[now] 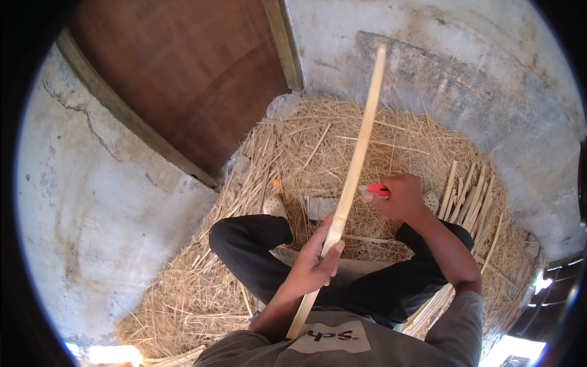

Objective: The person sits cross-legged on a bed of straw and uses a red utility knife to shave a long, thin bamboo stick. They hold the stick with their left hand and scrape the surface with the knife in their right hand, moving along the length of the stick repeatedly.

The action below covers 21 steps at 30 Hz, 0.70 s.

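My left hand (315,260) is closed around the lower part of a long, pale bamboo strip (358,147). The strip rises at a slant from my shirt toward the wall, leaning slightly right at its far end. My right hand (397,199) grips a red-handled knife (378,189) just right of the strip. Its short blade points left at the strip's edge; whether it touches, I cannot tell. Most of the handle is hidden in my fist.
Straw and shavings (299,159) cover the ground. Split bamboo pieces (471,196) lie by my right shoe (431,202). A grey block (321,208) sits between my feet, near my left shoe (274,207). Beyond stand a brown door (189,73) and a stained wall (477,73).
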Each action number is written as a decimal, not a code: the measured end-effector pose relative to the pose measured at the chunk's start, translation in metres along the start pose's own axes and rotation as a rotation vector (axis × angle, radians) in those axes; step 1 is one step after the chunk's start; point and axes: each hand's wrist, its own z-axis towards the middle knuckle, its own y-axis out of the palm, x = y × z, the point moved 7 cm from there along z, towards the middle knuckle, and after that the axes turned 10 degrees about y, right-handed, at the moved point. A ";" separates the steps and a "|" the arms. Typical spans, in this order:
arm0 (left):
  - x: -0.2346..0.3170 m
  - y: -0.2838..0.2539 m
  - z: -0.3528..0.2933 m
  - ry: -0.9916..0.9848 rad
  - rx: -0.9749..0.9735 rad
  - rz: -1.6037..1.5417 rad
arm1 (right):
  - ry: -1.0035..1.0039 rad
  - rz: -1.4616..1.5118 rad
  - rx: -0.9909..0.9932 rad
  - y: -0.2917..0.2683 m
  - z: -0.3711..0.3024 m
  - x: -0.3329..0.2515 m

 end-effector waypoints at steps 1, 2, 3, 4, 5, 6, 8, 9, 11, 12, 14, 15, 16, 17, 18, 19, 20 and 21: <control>0.000 0.000 0.002 0.016 0.011 -0.009 | -0.004 0.026 -0.006 -0.004 -0.001 -0.001; -0.001 0.001 0.003 0.016 0.002 -0.013 | -0.008 0.052 -0.012 -0.008 -0.002 -0.002; -0.002 0.000 0.004 0.016 -0.006 -0.018 | -0.056 0.018 -0.041 -0.008 -0.005 -0.009; -0.003 -0.001 0.006 0.018 -0.015 -0.017 | -0.106 -0.013 -0.066 -0.007 -0.009 -0.020; -0.003 0.001 0.005 0.012 -0.017 -0.015 | -0.155 -0.044 -0.090 -0.005 -0.012 -0.026; -0.002 0.004 0.004 0.006 -0.020 -0.014 | -0.127 -0.037 -0.045 -0.005 -0.009 -0.020; 0.002 0.006 0.000 -0.016 -0.036 -0.009 | -0.057 -0.023 0.048 -0.004 -0.001 -0.006; 0.004 0.005 -0.002 -0.027 -0.044 -0.009 | -0.020 -0.006 0.058 -0.005 0.003 0.001; 0.005 0.004 -0.003 -0.030 -0.048 -0.022 | 0.043 0.026 0.083 -0.012 0.013 0.009; 0.004 0.004 -0.004 -0.026 -0.048 -0.037 | -0.029 -0.002 0.055 -0.008 0.006 -0.001; -0.001 0.001 -0.004 0.043 -0.043 0.001 | -0.187 -0.060 -0.001 0.000 -0.011 -0.028; -0.009 -0.002 -0.002 0.103 -0.045 0.055 | -0.215 -0.075 0.028 -0.005 -0.005 -0.031; -0.008 -0.003 -0.004 0.121 -0.047 0.089 | -0.227 -0.085 0.049 -0.009 -0.003 -0.032; -0.005 -0.003 -0.003 0.147 -0.047 0.122 | -0.239 -0.096 0.070 -0.011 0.000 -0.033; -0.002 -0.005 -0.002 0.147 -0.042 0.137 | -0.247 -0.101 0.106 -0.011 0.001 -0.032; 0.000 -0.004 -0.001 0.143 -0.047 0.144 | -0.266 -0.109 0.149 -0.011 0.005 -0.032; 0.001 -0.003 -0.002 0.133 -0.055 0.149 | -0.285 -0.116 0.193 -0.012 0.010 -0.031; -0.003 0.000 -0.006 0.109 -0.078 0.142 | -0.098 -0.098 0.190 -0.016 0.025 -0.008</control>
